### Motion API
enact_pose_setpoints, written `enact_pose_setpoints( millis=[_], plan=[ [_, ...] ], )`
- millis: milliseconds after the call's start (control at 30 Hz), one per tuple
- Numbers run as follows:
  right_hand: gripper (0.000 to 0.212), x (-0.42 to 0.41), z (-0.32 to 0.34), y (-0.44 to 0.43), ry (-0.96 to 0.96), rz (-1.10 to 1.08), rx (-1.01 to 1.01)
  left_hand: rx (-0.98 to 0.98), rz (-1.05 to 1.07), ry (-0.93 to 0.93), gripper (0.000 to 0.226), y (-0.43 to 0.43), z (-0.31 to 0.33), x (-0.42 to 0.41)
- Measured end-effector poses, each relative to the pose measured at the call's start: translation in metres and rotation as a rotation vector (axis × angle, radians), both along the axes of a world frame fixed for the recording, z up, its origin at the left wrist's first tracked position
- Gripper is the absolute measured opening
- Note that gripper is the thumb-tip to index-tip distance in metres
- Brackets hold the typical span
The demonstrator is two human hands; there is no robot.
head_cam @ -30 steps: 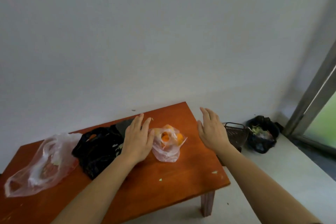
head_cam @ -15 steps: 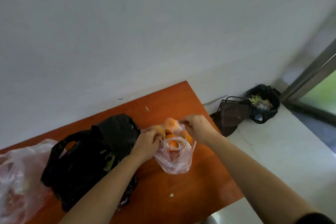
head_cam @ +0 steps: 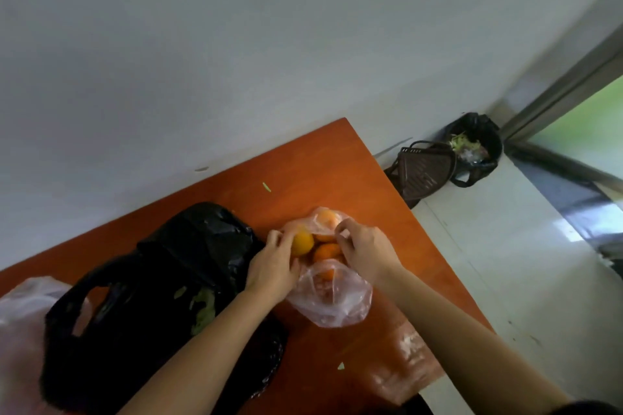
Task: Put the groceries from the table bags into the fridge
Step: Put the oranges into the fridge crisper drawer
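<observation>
A pale plastic bag [head_cam: 20, 320] is lying far left of the left hand [head_cam: 273, 266], and a black bag [head_cam: 151, 296] is sitting against that hand's wrist. Both hands are pinching the rim of the clear bag [head_cam: 337, 307] on the table [head_cam: 337, 172], oranges [head_cam: 301, 242] showing between them. Well right of the right hand [head_cam: 365, 251], a dark basket [head_cam: 423, 172] is standing.
</observation>
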State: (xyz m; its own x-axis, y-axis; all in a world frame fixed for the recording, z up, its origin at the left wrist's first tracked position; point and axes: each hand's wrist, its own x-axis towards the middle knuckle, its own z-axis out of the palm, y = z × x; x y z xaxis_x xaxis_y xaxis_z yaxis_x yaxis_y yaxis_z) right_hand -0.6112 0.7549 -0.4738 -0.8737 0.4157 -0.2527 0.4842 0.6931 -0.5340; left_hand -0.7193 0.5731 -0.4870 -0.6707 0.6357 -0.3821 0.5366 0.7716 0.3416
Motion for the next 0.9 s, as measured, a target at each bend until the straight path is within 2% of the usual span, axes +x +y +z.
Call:
enact_pose_setpoints(
  millis=[67, 167, 267, 433, 600, 734, 900],
  plan=[
    [0.021, -0.006, -0.003, 0.007, 0.019, -0.099, -0.086, -0.03, -0.018, 0.028, 0.059, 0.007, -0.005, -0.004],
    [0.033, -0.009, -0.007, 0.01, -0.09, 0.055, -0.131, -0.077, -0.002, 0.04, 0.06, 0.02, -0.013, -0.011],
    [0.054, -0.009, -0.018, 0.007, -0.273, 0.243, 0.012, -0.089, 0.018, 0.032, 0.065, 0.03, -0.022, -0.018],
    [0.078, -0.012, -0.024, 0.003, -0.294, 0.338, 0.211, -0.021, -0.011, -0.007, 0.074, 0.031, -0.034, -0.02],
    [0.079, -0.005, -0.028, -0.002, -0.292, 0.395, 0.302, 0.082, 0.043, -0.066, 0.068, 0.026, -0.035, -0.02],
    [0.071, 0.001, -0.024, -0.001, -0.254, 0.365, 0.205, 0.163, 0.228, -0.094, 0.066, 0.016, -0.025, -0.01],
    [0.074, 0.016, -0.003, 0.013, -0.006, 0.182, -0.103, 0.322, 0.351, -0.089, 0.07, 0.001, 0.005, 0.005]
  ],
)
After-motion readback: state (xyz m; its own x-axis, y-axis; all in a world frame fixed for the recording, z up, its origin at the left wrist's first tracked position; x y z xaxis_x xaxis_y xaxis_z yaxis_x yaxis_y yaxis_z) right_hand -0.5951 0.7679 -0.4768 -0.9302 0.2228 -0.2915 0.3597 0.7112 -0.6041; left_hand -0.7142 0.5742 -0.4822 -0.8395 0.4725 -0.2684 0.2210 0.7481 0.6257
